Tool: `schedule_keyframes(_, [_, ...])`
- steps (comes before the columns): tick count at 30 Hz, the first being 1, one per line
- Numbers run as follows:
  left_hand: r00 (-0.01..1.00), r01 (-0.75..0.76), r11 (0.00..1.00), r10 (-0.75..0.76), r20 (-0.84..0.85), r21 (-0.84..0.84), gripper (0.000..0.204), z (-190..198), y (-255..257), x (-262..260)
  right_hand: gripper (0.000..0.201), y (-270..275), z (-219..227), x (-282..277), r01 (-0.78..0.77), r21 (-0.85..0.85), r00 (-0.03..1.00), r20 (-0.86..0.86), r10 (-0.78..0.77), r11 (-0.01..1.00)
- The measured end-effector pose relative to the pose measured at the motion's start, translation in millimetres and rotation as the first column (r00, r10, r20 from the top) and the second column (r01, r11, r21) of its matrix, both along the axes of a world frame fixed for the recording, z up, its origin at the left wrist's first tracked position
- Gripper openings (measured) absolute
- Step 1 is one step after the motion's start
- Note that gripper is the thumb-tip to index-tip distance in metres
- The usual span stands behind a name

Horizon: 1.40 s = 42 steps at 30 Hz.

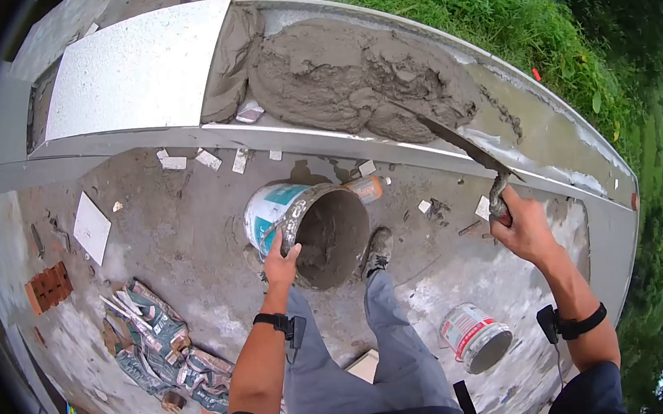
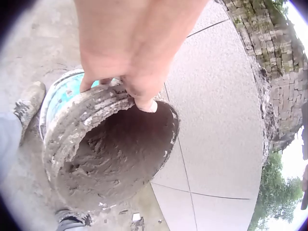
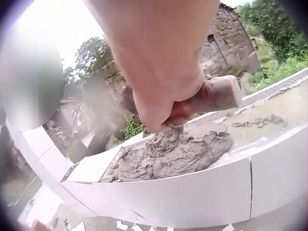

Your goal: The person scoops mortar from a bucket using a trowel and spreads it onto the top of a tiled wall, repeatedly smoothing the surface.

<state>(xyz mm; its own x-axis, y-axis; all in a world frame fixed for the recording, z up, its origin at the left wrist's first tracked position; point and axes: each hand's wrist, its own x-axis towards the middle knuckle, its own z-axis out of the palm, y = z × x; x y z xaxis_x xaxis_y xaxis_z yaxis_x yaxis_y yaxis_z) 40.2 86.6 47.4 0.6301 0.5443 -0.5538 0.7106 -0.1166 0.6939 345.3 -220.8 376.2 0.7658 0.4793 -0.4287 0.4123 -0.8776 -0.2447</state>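
Note:
My left hand (image 1: 279, 266) grips the mortar-caked rim of a white and teal bucket (image 1: 262, 214), thumb over the edge. The bucket leans with its mouth toward me, and grey mortar (image 2: 113, 156) lines its inside in the left wrist view. In my right hand (image 1: 531, 228) is a trowel (image 1: 466, 144), held by its handle (image 3: 217, 94). Its blade appears nearly edge-on in the head view, with the tip overlapping the right part of a mortar heap (image 1: 333, 69). This thick heap lies along the top of a low tiled wall (image 1: 300, 136).
A large white tile (image 1: 141, 75) covers the wall top left of the heap. On the ground are an orange container (image 1: 366, 189), a smaller bucket (image 1: 476, 336), crumpled bags (image 1: 155, 339), a red brick (image 1: 47, 288) and several tile scraps. Grass (image 1: 506, 27) grows beyond the wall.

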Motion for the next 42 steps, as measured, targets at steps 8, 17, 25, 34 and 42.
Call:
schedule_keyframes(8, [0.999,-0.024,1.0,0.024,0.042,0.01,0.072,-3.4,-14.9,-3.1,0.023,29.6,-240.9,-102.5,-0.468,-0.178,0.862,-0.306,0.403,0.866])
schedule_keyframes(17, [0.997,-0.066,0.998,0.066,0.026,-0.02,0.07,2.1,-46.3,-6.7,0.016,119.6,-515.9,-177.9,-0.698,-0.198,0.7,-0.396,0.595,0.689])
schedule_keyframes(25, [0.972,-0.205,0.974,0.215,0.097,-0.101,0.067,-1.0,-52.7,-12.3,0.027,100.0,-498.8,-212.4,-0.615,0.066,0.645,-0.533,0.548,0.786])
schedule_keyframes(34, [0.974,-0.181,0.963,0.204,0.101,-0.198,0.067,1.1,-27.1,-15.3,0.031,82.9,-449.5,-226.9,-0.259,0.25,0.61,-0.706,0.359,0.933])
schedule_keyframes(42, [0.959,-0.266,0.897,0.283,-0.003,-0.352,0.069,8.6,29.9,-16.0,0.031,61.1,-352.8,-205.6,-0.145,0.292,0.671,-0.673,0.311,0.945])
